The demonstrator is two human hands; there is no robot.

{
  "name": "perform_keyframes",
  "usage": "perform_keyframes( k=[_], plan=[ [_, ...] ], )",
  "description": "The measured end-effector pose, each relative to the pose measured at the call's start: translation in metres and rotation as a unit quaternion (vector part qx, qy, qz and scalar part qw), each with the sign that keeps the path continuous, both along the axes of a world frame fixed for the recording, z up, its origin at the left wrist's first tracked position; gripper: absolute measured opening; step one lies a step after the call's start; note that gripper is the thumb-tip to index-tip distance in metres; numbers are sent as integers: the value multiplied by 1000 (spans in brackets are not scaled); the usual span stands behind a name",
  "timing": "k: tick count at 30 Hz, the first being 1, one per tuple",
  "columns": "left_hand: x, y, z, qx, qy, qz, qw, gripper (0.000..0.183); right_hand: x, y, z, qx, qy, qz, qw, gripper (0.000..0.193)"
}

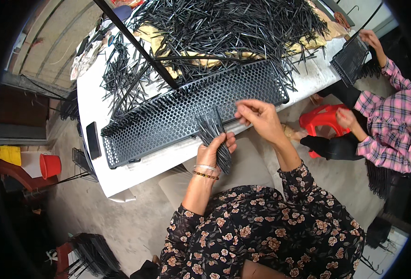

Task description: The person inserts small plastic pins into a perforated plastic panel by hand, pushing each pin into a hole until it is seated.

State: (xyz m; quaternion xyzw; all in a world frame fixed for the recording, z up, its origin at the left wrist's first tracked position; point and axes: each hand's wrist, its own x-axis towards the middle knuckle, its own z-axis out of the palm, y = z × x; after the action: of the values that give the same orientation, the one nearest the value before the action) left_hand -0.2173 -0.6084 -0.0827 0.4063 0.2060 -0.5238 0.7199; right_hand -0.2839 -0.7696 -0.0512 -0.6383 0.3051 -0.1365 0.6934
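A bundle of thin black sticks (209, 127) is gripped in my left hand (208, 151), fingers wrapped around its middle. The sticks fan out at the upper end, over the near edge of a long black perforated panel (168, 117). My right hand (264, 122) hovers by the panel's near edge, to the right of the bundle. Its thumb and fingertips are pinched together; whatever is between them is too small to make out. Along the far side of the panel, a dense row of short black pieces (142, 110) stands up from the holes.
A large pile of loose black sticks (233, 28) covers the far table over yellow cloth. At the left edge lies a phone (93, 140). A black bar (135, 44) slants across. On the right, another person (391, 111) sits near a red stool (324, 118), touching a black mesh panel (350, 60).
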Motion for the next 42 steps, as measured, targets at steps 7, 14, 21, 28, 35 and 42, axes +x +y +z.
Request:
perform_keyframes(
  k=[7, 14, 21, 28, 35, 42],
  plan=[
    [-3, -5, -6, 7, -29, -26, 999, 23, -22, 6, -17, 44, 23, 20, 999, 25],
    [-7, -10, -14, 51, -83, -14, 995, 18, -12, 27, -40, 57, -1, 52, 997, 23],
    [-7, 4, -21, 75, -143, -23, 987, 14, -21, 42, -56, 53, -57, 30, 997, 22],
    [-12, 14, -34, 99, -223, -2, 970, 13, -32, 64, -92, -127, -33, 89, 987, 16],
    [-9, 38, -19, 104, -142, -65, 982, 17, -16, 63, -95, -375, -5, 133, 918, 20],
    [-17, 41, -18, 107, -109, -60, 986, 21, -27, 58, -88, -433, 41, 94, 896, 19]
  ],
)
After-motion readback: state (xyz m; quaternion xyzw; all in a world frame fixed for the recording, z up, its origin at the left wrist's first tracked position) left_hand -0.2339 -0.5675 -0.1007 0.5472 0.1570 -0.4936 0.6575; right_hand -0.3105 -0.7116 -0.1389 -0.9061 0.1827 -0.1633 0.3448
